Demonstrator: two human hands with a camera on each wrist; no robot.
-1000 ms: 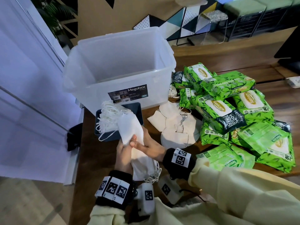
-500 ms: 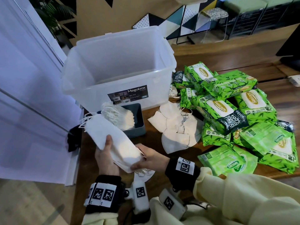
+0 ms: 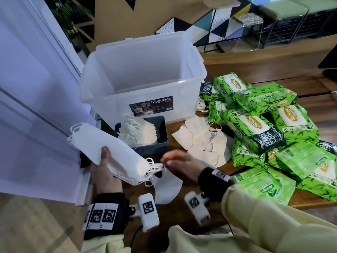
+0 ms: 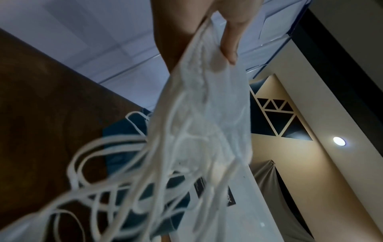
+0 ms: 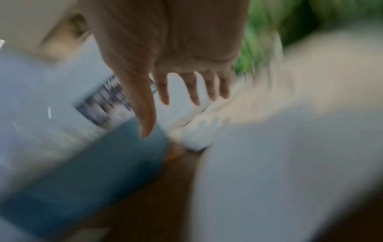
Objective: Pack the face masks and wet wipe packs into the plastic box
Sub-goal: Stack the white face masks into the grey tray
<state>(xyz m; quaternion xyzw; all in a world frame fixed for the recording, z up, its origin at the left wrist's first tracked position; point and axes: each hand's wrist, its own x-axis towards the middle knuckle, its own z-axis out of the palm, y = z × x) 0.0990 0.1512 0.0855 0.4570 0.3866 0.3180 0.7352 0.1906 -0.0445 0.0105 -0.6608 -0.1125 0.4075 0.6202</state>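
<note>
My left hand (image 3: pixel 105 167) grips a stack of white face masks (image 3: pixel 109 152), thumb on top, tilted up to the left; its ear loops (image 4: pixel 116 180) dangle in the left wrist view. My right hand (image 3: pixel 180 161) hovers just right of the stack, fingers spread and holding nothing, blurred in the right wrist view (image 5: pixel 182 85). The clear plastic box (image 3: pixel 138 99) stands open behind and looks empty. More masks sit in a small blue tray (image 3: pixel 160 143), others lie loose on the table (image 3: pixel 202 143), and one lies by my wrists (image 3: pixel 167 187). Green wet wipe packs (image 3: pixel 259 125) are heaped at the right.
A white wall panel (image 3: pixel 36 106) runs along the table's left edge. The wooden table (image 3: pixel 273 59) extends behind the box. Stools and benches (image 3: pixel 284 24) stand on the floor beyond.
The left hand has lifted the mask stack up and to the left. The right hand has let go of the stack and drawn away to the right, fingers now spread.
</note>
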